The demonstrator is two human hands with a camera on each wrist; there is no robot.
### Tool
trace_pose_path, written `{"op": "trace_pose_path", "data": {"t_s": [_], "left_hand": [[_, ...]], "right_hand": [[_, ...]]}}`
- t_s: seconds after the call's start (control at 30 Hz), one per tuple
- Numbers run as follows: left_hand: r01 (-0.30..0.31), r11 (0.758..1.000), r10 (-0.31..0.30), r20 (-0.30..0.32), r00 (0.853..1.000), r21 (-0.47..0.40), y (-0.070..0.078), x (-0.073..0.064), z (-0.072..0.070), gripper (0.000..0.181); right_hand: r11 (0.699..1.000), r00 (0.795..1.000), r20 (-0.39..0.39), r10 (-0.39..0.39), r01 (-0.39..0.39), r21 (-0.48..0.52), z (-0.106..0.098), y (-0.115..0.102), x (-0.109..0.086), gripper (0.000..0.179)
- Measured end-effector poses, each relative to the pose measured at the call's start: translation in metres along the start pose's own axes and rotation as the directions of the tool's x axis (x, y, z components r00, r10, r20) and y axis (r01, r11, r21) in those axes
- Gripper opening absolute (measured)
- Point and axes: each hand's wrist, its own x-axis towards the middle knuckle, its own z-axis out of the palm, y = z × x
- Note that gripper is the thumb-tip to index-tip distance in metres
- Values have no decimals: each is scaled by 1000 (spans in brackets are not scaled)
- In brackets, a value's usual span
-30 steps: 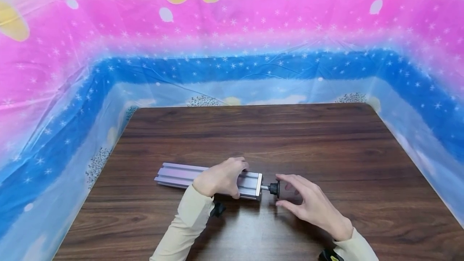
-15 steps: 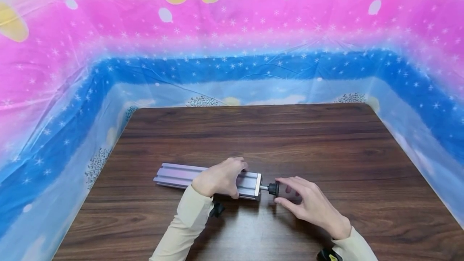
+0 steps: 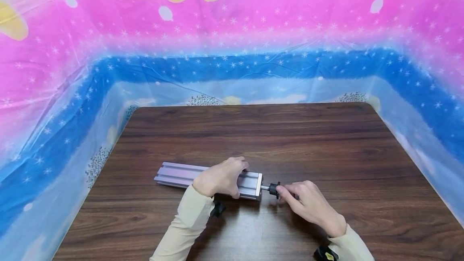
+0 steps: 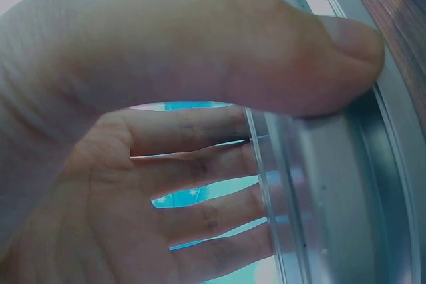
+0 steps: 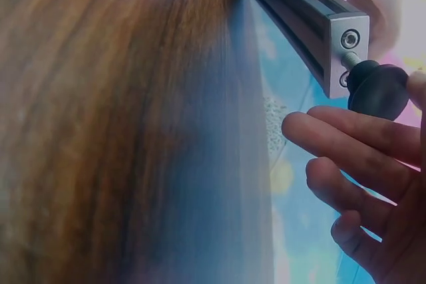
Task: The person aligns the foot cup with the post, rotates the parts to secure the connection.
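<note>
A silver aluminium profile [image 3: 177, 175] with long grooves lies on the dark wood table [image 3: 232, 140]. My left hand [image 3: 219, 178] grips it near its right end; in the left wrist view the thumb [image 4: 286, 58] lies over one side and the fingers reach to the other. From the profile's end plate [image 5: 337, 51] a threaded stem sticks out, carrying a black levelling foot [image 5: 378, 91] with a round disc. My right hand [image 3: 311, 204] pinches the disc's rim between thumb and forefinger, while its other fingers stay loosely bent below, seen in the right wrist view.
Screw heads [image 5: 350, 38] sit in the end plate beside the stem. A pink and blue patterned cloth [image 3: 232, 67] hangs behind the table and along both sides. Wrist straps with black mounts [image 3: 325, 253] show at the cuffs.
My right hand's fingers, spread wide around the disc before, have drawn together at its near rim, and the wrist has turned slightly. The left hand and the profile have stayed put.
</note>
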Motion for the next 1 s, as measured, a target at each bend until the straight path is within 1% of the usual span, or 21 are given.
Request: {"op": "trace_pose_path", "data": {"t_s": [0.1, 0.23, 0.3, 0.33, 0.37, 0.4, 0.47, 0.5, 0.53, 0.57, 0.63, 0.73, 0.93, 1.0], "left_hand": [[-2, 1000, 2, 0, 1000, 2, 0, 0, 0, 60], [2, 1000, -2, 2, 1000, -1, 0, 0, 0, 60], [8, 1000, -8, 6, 1000, -3, 0, 0, 0, 60], [9, 1000, -9, 6, 1000, -2, 0, 0, -1, 60], [10, 1000, -10, 6, 1000, -3, 0, 0, 0, 60], [10, 1000, -10, 4, 1000, -1, 0, 0, -1, 60], [9, 1000, -9, 0, 1000, 8, 0, 0, -1, 60], [7, 1000, -7, -3, 1000, 11, 0, 0, -1, 60], [6, 1000, -6, -4, 1000, 13, -1, 0, -1, 60], [6, 1000, -6, -4, 1000, 15, -1, 0, -1, 60], [6, 1000, -6, -6, 1000, 19, -1, 0, -1, 60], [10, 1000, -10, -4, 1000, 18, -1, -1, -1, 60], [7, 1000, -7, -4, 1000, 15, 1, 0, -2, 62], [8, 1000, -8, -3, 1000, 13, 1, 0, -2, 62]], "right_hand": [[1000, 1000, 5, 6, -6, 1, 1, 0, 0, 37], [999, 1000, -1, 25, -25, -34, -1, -1, -1, 38], [999, 999, -14, 40, -40, -29, -3, -1, -3, 25], [999, 999, -23, 37, -38, -21, -4, -1, -4, 14], [1000, 999, -32, 30, -30, -8, -5, -1, -5, 9], [1000, 999, -44, 10, -10, 1, -5, -1, -5, 19], [998, 997, -65, -43, 45, 33, -6, 0, -6, 50], [996, 994, -76, -77, 81, 45, -6, 1, -6, 59], [992, 990, -87, -108, 112, 49, -5, 1, -6, 64], [989, 986, -99, -135, 141, 53, -5, 1, -6, 66], [982, 978, -118, -170, 178, 57, -4, 2, -5, 64], [979, 973, -134, -189, 197, 53, -3, 3, -5, 57], [985, 980, -120, -161, 166, 39, -2, 4, -6, 52], [989, 984, -108, -140, 145, 35, -3, 4, -5, 49]]}}
